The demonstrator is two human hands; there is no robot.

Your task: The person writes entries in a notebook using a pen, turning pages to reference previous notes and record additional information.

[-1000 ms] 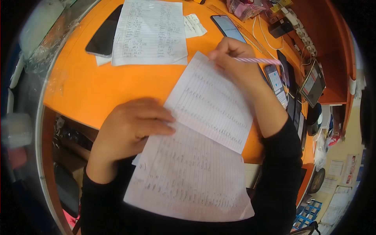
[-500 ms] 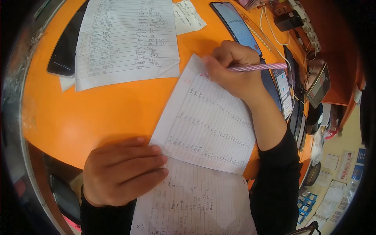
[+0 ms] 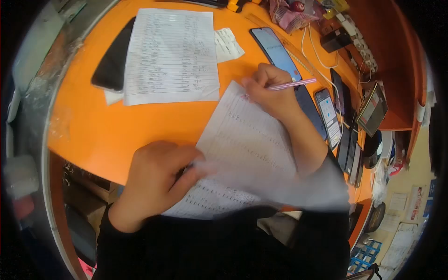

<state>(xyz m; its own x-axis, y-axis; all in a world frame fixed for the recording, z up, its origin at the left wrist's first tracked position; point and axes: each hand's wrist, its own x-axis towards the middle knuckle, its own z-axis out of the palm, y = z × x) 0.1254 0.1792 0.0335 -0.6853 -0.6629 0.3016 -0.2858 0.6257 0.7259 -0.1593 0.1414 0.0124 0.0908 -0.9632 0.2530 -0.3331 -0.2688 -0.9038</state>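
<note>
A lined notebook [image 3: 228, 133] with columns of handwriting lies at the front edge of the orange table. My right hand [image 3: 273, 91] is closed around a pink-and-white striped pen [image 3: 298, 84], its fingers resting near the top corner of the page by some reddish marks. My left hand [image 3: 163, 179] pinches the edge of a notebook page [image 3: 280, 184], which is lifted and smeared by motion across the lower part of the notebook. The pen's tip is hidden by my fingers.
A loose handwritten sheet [image 3: 172, 60] lies on the table [image 3: 107, 130], partly over a dark phone [image 3: 112, 60]. A torn note [image 3: 228, 45] sits beside it. Several phones, including a lit one [image 3: 275, 49], white cables and a power strip [image 3: 359, 44] line the right side.
My left hand has gone from lying on the notebook to pinching a page, and that page has swung up. My right hand still holds the pen near the corner. The view has shifted.
</note>
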